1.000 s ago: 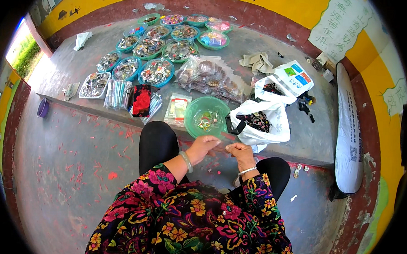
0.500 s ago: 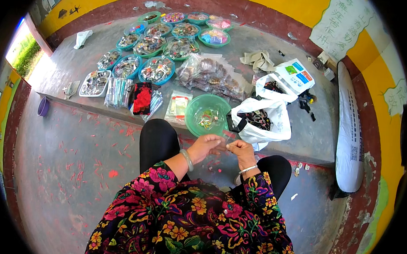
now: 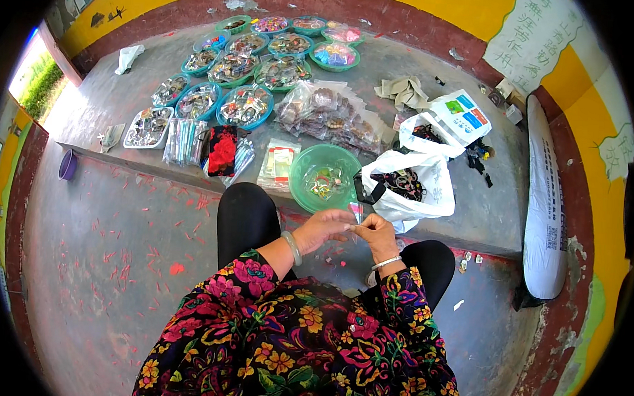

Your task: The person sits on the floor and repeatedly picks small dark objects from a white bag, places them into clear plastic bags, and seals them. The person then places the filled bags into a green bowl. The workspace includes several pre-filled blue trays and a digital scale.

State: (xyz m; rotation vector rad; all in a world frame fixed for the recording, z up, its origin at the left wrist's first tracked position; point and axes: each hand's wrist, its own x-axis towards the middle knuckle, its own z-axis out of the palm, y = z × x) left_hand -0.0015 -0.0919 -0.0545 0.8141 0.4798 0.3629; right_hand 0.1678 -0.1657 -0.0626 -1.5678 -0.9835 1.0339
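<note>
Something small, too tiny to be told, is pinched between the fingers of the left hand [image 3: 323,228] and right hand [image 3: 375,233], which are met at the tips above the knees. Little change is seen from half a second ago: both hands are kept together, just below the green bowl [image 3: 325,177] and beside the white bag [image 3: 408,184].

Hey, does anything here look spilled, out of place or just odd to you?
Small red scraps lie scattered across the grey floor to the left of the knees, like litter. More bits sit under the step by the right knee. The bowls and packets on the ledge look orderly.
</note>
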